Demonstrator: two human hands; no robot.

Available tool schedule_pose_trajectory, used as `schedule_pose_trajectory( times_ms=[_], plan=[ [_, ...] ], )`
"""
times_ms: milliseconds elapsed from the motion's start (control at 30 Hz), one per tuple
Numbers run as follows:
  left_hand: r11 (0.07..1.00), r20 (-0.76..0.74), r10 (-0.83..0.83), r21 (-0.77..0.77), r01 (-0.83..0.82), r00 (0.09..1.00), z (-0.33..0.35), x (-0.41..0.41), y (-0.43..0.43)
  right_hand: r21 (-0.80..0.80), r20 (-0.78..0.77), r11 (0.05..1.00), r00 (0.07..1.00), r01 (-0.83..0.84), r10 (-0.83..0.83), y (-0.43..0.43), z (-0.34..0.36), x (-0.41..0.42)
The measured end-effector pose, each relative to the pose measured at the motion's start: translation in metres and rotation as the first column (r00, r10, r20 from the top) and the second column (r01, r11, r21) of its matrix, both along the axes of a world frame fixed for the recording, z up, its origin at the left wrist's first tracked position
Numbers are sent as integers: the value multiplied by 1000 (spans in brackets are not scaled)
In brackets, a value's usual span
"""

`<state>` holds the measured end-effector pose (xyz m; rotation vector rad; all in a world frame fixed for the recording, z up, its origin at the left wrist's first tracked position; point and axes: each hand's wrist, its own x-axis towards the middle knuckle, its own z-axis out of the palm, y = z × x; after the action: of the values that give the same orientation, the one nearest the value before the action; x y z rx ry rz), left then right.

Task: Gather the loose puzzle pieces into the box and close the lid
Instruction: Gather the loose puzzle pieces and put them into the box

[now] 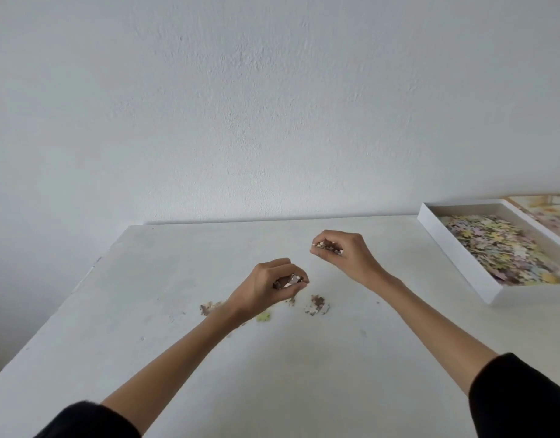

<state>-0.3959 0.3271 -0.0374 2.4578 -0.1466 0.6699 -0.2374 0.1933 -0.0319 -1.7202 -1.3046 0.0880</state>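
Observation:
My left hand [272, 281] hovers over the middle of the white table [288, 374], fingers closed around a small bunch of puzzle pieces. My right hand [341, 252] is a little farther back and to the right, also closed on a few pieces. Loose puzzle pieces lie on the table below my left hand: a brown and white cluster [317, 306], a pale yellow-green piece [263, 317] and a small cluster [210, 307] to the left, partly hidden by my wrist. The open white box [455, 248] sits at the right, holding a heap of pastel pieces [499, 245].
The box lid [547, 216], with a printed picture, lies just behind the box at the right edge of view. A white wall rises behind the table. The table's left edge runs diagonally from the back left toward me.

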Motion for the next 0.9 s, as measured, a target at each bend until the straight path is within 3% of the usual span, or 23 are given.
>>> schedule_pose_trajectory(
  times_ms=[600,900],
  plan=[
    [984,70,-173,-20,175,982,50,165,-157,88,119,957,951,277,-286,-162,70,155],
    [959,68,-281,-12,282,957,47,257,-238,4,114,947,940,322,-320,-235,53,229]
  ],
)
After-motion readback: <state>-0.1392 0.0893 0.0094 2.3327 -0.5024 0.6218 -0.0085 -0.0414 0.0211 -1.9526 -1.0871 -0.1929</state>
